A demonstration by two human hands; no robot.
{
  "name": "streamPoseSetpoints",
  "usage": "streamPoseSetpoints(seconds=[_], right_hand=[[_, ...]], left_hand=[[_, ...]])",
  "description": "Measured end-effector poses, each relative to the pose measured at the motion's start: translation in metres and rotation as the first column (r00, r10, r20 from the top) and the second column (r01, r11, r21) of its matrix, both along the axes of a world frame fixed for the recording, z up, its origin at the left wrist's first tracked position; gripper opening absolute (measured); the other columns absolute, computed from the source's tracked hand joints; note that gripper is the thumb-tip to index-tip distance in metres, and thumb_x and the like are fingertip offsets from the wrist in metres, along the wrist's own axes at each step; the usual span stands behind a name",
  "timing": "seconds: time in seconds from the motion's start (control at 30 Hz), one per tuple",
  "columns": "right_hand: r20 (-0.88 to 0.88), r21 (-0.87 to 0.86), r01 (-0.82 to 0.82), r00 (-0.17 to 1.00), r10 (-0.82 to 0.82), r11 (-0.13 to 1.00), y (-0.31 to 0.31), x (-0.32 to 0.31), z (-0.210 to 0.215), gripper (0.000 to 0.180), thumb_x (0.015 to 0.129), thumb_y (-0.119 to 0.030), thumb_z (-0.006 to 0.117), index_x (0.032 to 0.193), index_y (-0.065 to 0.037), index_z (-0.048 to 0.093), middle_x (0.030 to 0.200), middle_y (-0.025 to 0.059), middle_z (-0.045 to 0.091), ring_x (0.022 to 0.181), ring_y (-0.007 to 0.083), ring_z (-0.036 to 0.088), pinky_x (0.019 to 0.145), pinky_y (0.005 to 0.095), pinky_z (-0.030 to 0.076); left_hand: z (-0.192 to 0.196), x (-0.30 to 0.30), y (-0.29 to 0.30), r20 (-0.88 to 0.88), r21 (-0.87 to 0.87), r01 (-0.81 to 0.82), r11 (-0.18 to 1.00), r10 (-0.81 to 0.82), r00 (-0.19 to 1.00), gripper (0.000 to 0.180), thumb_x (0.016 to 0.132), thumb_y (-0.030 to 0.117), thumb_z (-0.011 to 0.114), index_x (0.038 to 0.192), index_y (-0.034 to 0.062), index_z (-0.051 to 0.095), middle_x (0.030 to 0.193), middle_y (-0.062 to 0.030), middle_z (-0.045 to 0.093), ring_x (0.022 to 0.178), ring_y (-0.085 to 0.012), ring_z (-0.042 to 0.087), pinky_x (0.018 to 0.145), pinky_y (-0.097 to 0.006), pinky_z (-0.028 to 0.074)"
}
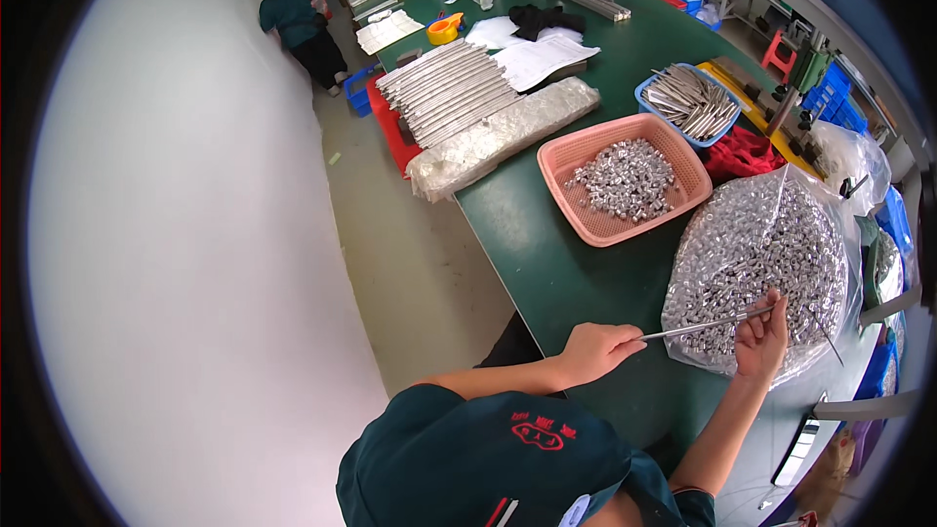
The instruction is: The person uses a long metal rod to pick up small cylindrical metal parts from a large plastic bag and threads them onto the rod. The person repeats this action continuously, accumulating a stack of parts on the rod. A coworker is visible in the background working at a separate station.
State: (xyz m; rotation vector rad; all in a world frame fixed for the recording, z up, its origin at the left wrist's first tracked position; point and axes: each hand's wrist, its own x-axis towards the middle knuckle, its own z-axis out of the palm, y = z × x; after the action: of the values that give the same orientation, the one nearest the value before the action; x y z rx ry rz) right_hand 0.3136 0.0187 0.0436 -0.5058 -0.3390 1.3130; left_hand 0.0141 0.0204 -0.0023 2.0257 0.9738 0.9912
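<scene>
A thin silvery metal rod (698,327) stretches between my two hands, tilted slightly up toward the right. My left hand (597,353) is closed round its left end. With bent fingers, my right hand (761,340) pinches the rod near its other end. Below and behind the right hand lies a big clear plastic bag (722,263) full of small shiny metal pieces. Beyond it, a pink plastic basket (558,176) holds a heap of similar small pieces. A blue basket (642,98) farther back is filled with slim metal rods.
Silvery bars (449,88) lie in a row at the green table's (508,234) left edge, beside a plastic-wrapped bundle (508,137). Papers (547,59), a black cloth (547,21) and yellow tape (444,31) sit farther back. A phone-like slab (797,449) is at right. A person (298,24) stands far left.
</scene>
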Motion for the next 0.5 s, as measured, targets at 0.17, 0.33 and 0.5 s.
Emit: streamPoseSetpoints(seconds=[0.17, 0.33, 0.5], right_hand=[[0.381, -0.202, 0.444, 0.857, -0.348, 0.873, 0.002, -0.054, 0.013, 0.019, 0.097, -0.021, 0.059, 0.101, -0.002, 0.061, 0.069, -0.0049, 0.041, 0.052, 0.0025, 0.033, 0.039, 0.0181, 0.023], [0.275, -0.250, -0.043, 0.955, 0.113, 0.967, -0.003, -0.058, 0.034, 0.030, 0.097, -0.017, 0.056, 0.120, 0.002, 0.054, 0.071, -0.0033, 0.044, 0.057, 0.0053, 0.037, 0.047, 0.0190, 0.030], [0.004, -0.172, 0.092, 0.996, -0.093, 0.981, -0.004, -0.013, 0.023, 0.031, 0.094, -0.002, 0.047, 0.125, 0.003, 0.050, 0.098, 0.0088, 0.057, 0.089, 0.0184, 0.056, 0.075, 0.0294, 0.049]], left_hand=[[-0.003, 0.006, -0.001, 0.022, -0.011, -0.033, 0.999, 0.033, 0.999, 0.016, 0.087, 0.022, 0.068, 0.096, 0.0089, 0.068, 0.072, -0.0104, 0.064, 0.059, -0.0253, 0.062, 0.053, -0.033, 0.047], [-0.003, 0.007, 0.002, 0.103, -0.100, -0.070, 0.993, 0.080, 0.991, 0.016, 0.089, 0.016, 0.067, 0.100, 0.0044, 0.068, 0.070, -0.0121, 0.062, 0.055, -0.0176, 0.058, 0.053, -0.028, 0.046], [0.000, 0.009, 0.002, 0.090, -0.161, -0.014, 0.987, 0.028, 0.996, 0.014, 0.089, 0.019, 0.067, 0.097, 0.0067, 0.068, 0.063, -0.0091, 0.058, 0.051, -0.0179, 0.055, 0.050, -0.028, 0.043]])
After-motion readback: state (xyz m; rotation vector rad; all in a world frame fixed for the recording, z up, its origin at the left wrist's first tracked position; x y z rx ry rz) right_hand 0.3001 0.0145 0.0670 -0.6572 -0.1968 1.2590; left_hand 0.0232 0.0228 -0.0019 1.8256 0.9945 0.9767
